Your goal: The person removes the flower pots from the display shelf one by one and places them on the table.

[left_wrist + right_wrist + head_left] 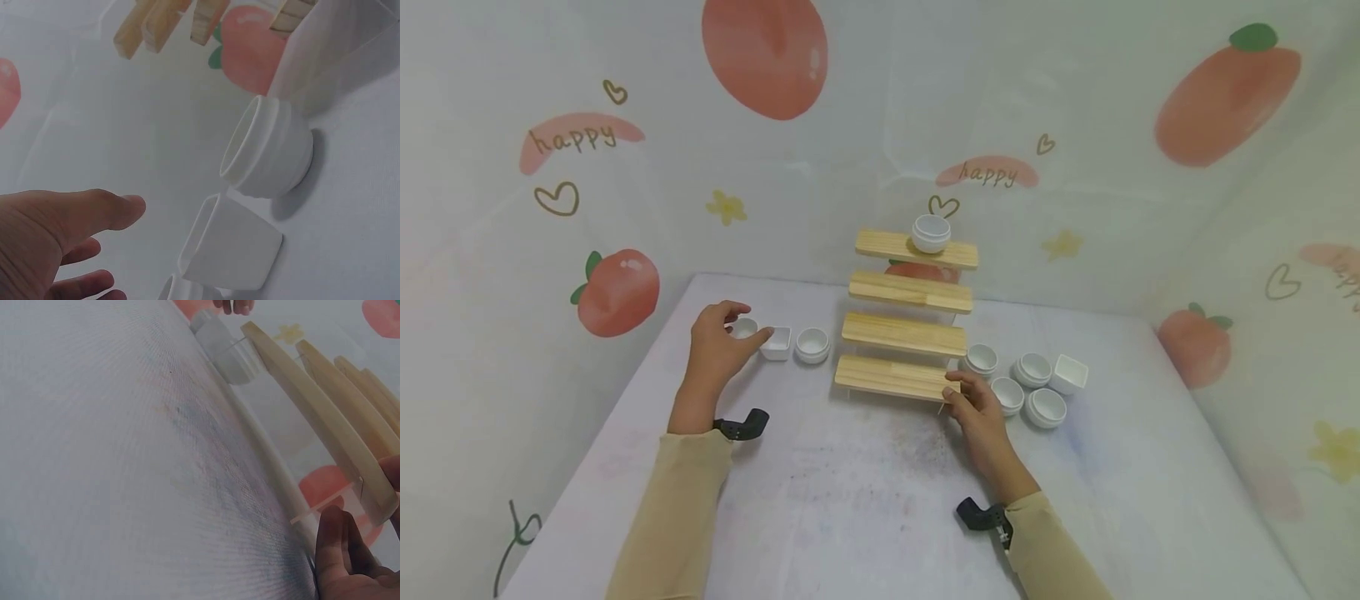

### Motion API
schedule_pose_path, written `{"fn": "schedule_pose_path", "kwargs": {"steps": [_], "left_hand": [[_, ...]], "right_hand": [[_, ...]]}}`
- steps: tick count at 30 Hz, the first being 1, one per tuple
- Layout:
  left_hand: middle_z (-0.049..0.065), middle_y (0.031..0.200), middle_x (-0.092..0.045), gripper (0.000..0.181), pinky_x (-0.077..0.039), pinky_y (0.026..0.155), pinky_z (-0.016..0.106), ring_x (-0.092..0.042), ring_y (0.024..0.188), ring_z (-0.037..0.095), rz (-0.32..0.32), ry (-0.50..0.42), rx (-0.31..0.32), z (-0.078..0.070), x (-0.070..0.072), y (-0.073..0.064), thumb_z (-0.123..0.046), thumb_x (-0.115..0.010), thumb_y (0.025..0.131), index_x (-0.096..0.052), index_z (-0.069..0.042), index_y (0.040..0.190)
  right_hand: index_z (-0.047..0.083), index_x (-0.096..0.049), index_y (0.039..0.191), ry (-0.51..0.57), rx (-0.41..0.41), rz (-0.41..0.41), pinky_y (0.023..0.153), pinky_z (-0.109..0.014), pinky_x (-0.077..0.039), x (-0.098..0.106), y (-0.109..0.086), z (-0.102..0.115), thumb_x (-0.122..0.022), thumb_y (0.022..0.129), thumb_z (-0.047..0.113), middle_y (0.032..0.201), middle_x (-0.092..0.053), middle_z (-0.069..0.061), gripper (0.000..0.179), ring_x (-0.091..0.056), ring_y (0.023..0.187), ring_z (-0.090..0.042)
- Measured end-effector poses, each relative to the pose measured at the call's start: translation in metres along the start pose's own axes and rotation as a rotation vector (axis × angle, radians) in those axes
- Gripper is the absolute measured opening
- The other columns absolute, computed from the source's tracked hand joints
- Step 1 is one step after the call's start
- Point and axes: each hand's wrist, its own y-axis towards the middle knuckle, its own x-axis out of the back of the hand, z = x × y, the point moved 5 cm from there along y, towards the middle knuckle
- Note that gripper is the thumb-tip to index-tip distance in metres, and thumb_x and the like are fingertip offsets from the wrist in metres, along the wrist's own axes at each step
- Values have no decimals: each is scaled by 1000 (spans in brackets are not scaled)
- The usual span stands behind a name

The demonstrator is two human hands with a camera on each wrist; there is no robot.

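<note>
My left hand (717, 343) hovers over three small white dishes at the left, thumb and fingers spread. Beneath it are a round bowl (744, 327), partly hidden by the fingers, and a square bowl (777, 344); another round bowl (812, 346) stands to their right. In the left wrist view the thumb (109, 211) is apart from the bowls. My right hand (983, 421) grips the right end of the lowest plank of a four-tier wooden display stand (895, 377), with fingers above and thumb at the front. One round bowl (932, 234) sits on the top tier.
Right of the stand, several white round bowls (1047, 408) and a square bowl (1069, 375) are grouped close beside my right hand. The stand has thin clear supports (325, 503). A printed cloth backdrop (865, 167) rises behind the table (850, 500).
</note>
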Motion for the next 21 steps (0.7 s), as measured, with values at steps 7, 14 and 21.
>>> {"fn": "schedule_pose_path", "kwargs": {"steps": [7, 14, 21], "left_hand": [[27, 133, -59, 47, -48, 113, 55, -55, 129, 43, 8, -31, -46, -12, -7, 0, -17, -83, 92, -65, 4, 129], [25, 130, -61, 45, -49, 111, 56, -56, 128, 44, 9, -77, -95, -25, -15, -1, -15, -84, 91, -65, 4, 127], [24, 130, -62, 44, -51, 110, 55, -57, 126, 43, -13, -80, -105, -35, -16, 2, -15, -84, 91, -66, 3, 127]], "right_hand": [[4, -61, 137, -5, 11, 0, 89, -25, -57, 1, 0, 1, -65, 103, 5, 127, -60, -9, 34, -61, 105, -16], [4, -60, 138, -8, 8, 6, 88, -25, -57, 1, 1, 2, -65, 103, 6, 124, -60, -8, 35, -61, 104, -15], [3, -60, 138, -4, 1, 0, 89, -25, -58, -1, 1, -1, -65, 104, 6, 126, -60, -10, 35, -61, 106, -16]]}}
